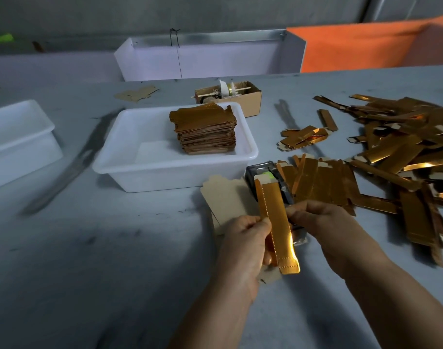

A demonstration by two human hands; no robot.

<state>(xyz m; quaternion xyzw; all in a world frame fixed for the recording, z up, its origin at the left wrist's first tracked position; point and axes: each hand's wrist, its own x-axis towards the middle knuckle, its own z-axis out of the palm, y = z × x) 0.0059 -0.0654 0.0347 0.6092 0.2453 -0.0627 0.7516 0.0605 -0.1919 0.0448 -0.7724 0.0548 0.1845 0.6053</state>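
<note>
A long gold foil carton (275, 220) is held upright-tilted over the grey table, its far end flap open. My left hand (245, 243) grips its lower left side with curled fingers. My right hand (316, 220) pinches its right edge near the middle. A flat brown cardboard blank (225, 195) lies on the table just behind my left hand. Under the carton sits a dark tray (268, 170) with a green item in it.
A white tub (250, 152) holds a stack of flat gold blanks (207, 132). A second white tub (21, 137) stands at the left. Loose gold cartons (396, 152) cover the right side. A small cardboard box (250, 96) sits behind the tub.
</note>
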